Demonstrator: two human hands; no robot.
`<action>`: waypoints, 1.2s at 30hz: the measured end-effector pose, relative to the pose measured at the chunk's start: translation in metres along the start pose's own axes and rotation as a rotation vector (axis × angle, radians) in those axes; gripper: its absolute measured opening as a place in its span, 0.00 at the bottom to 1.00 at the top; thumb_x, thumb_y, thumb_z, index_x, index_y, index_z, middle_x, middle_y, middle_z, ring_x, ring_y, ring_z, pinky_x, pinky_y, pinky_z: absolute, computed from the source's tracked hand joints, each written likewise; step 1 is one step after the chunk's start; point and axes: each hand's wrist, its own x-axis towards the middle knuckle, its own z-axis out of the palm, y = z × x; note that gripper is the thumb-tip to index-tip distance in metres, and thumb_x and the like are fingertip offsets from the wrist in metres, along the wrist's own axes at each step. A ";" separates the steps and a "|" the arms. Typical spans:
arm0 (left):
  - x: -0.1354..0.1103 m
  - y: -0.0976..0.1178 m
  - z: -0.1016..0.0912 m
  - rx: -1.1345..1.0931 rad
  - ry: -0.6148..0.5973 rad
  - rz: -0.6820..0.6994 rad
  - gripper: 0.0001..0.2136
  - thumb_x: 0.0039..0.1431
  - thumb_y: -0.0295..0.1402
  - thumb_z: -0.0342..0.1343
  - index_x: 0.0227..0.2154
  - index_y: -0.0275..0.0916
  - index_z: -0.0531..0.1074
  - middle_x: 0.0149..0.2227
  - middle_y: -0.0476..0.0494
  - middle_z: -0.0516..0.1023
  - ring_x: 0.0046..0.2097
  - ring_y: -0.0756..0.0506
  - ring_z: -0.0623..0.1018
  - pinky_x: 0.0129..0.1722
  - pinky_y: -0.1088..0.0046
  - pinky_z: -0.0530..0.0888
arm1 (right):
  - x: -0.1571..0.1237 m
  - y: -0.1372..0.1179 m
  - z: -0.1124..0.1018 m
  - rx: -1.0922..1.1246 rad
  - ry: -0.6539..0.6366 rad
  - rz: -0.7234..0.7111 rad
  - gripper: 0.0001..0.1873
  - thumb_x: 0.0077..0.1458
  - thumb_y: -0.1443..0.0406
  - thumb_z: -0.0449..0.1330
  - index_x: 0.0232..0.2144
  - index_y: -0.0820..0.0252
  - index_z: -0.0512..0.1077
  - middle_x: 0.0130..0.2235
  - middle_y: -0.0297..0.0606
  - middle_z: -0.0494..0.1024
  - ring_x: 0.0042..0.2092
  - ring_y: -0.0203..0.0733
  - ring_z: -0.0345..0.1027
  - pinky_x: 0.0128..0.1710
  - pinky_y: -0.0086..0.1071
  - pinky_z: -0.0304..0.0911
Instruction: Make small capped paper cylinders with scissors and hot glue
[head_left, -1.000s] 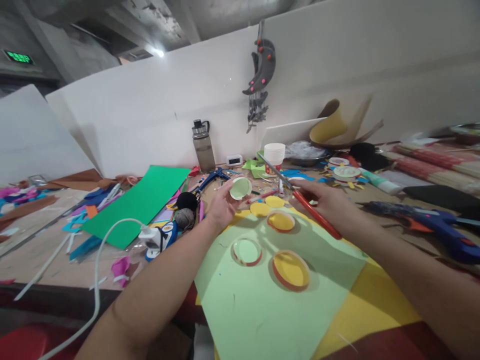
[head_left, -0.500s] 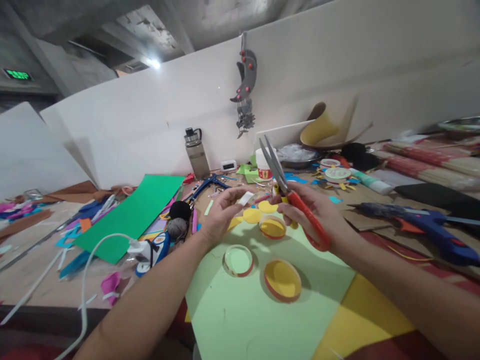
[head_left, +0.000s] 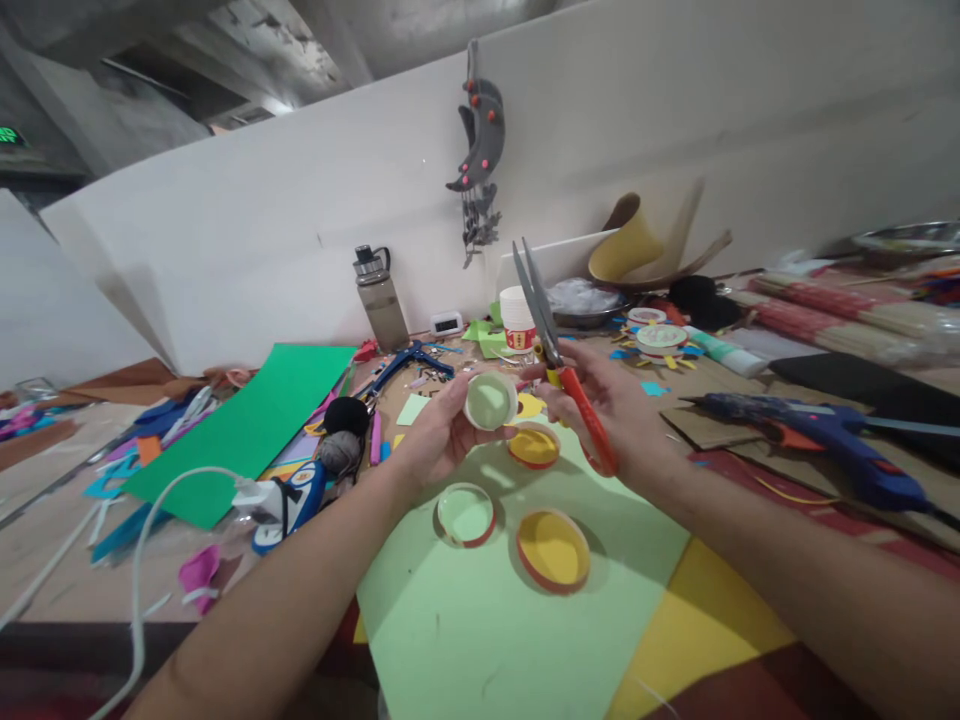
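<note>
My left hand point(head_left: 435, 440) is closed on a small round paper cup piece point(head_left: 489, 402) with a white rim and a pale green inside. My right hand point(head_left: 600, 400) grips scissors point(head_left: 541, 310) with red and yellow handles, their blades pointing up and slightly parted. The fingers of that hand come close to the cup piece; whether they touch it I cannot tell. Below the hands, a green-filled ring point(head_left: 466, 514) and a yellow-filled ring point(head_left: 554, 550) lie on a pale green sheet point(head_left: 465, 620). Another yellow-filled ring point(head_left: 534, 446) lies between my hands.
A blue glue gun point(head_left: 840, 440) lies at right. A white paper cup point(head_left: 517, 322) and a water bottle point(head_left: 381, 300) stand at the back. On the left are a green sheet point(head_left: 240, 430), yarn balls point(head_left: 341, 450) and a power strip point(head_left: 292, 505) with a white cable point(head_left: 142, 560).
The small white piece in my left hand is gone from view, and that hand now holds the round cup piece. My right hand keeps the scissors, closer to the left. The view has shifted slightly.
</note>
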 end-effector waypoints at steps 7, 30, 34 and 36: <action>-0.003 -0.005 0.001 -0.025 -0.021 -0.020 0.17 0.59 0.43 0.58 0.47 0.40 0.74 0.48 0.39 0.77 0.42 0.42 0.80 0.39 0.60 0.81 | 0.003 0.002 0.002 -0.045 -0.008 0.036 0.27 0.50 0.57 0.64 0.52 0.55 0.67 0.41 0.42 0.80 0.36 0.43 0.74 0.36 0.40 0.72; -0.005 -0.004 0.002 0.031 -0.034 -0.007 0.20 0.49 0.41 0.67 0.44 0.37 0.75 0.40 0.43 0.78 0.36 0.46 0.78 0.36 0.66 0.79 | 0.004 0.007 -0.001 -0.018 -0.112 -0.008 0.27 0.50 0.62 0.63 0.53 0.59 0.67 0.42 0.42 0.80 0.44 0.47 0.75 0.42 0.39 0.71; -0.004 -0.005 -0.002 0.110 -0.093 0.045 0.19 0.47 0.36 0.69 0.43 0.38 0.77 0.45 0.41 0.78 0.41 0.44 0.79 0.41 0.65 0.78 | 0.001 0.000 -0.002 -0.046 -0.130 -0.014 0.26 0.49 0.63 0.63 0.51 0.57 0.68 0.43 0.41 0.80 0.42 0.45 0.75 0.41 0.38 0.71; -0.004 -0.004 -0.003 0.149 -0.101 0.065 0.18 0.47 0.34 0.69 0.42 0.39 0.77 0.47 0.40 0.77 0.43 0.44 0.78 0.42 0.65 0.77 | -0.001 -0.002 -0.003 -0.049 -0.132 -0.034 0.25 0.48 0.64 0.63 0.51 0.56 0.69 0.45 0.41 0.80 0.44 0.46 0.75 0.41 0.38 0.71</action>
